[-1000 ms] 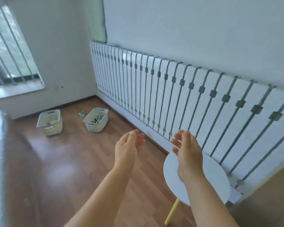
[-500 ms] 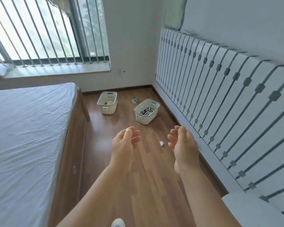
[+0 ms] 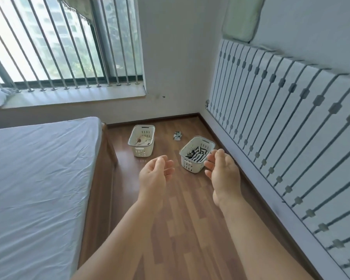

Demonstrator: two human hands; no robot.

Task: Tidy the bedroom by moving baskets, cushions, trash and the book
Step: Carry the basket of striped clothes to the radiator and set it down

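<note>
Two white plastic baskets stand on the wooden floor near the far corner. The left basket [image 3: 142,152] holds light-coloured items. The right basket [image 3: 190,167] holds striped black-and-white cloth. A small crumpled scrap [image 3: 177,136] lies on the floor between and behind them. My left hand [image 3: 154,178] and my right hand [image 3: 222,173] are raised in front of me, palms facing each other, fingers apart, holding nothing. My right hand overlaps the right basket's near corner in view. A pale green cushion [image 3: 241,17] leans high against the right wall.
A bed with a white sheet [image 3: 34,182] and wooden frame fills the left side. A white barred panel [image 3: 291,122] runs along the right wall. A barred window [image 3: 65,41] with a sill faces me; a patterned pillow [image 3: 0,96] rests on the sill's left end.
The view has swung left from the barred wall and a round white stool to the bed, window and baskets, and then closer to the baskets. Both hands stay raised and empty.
</note>
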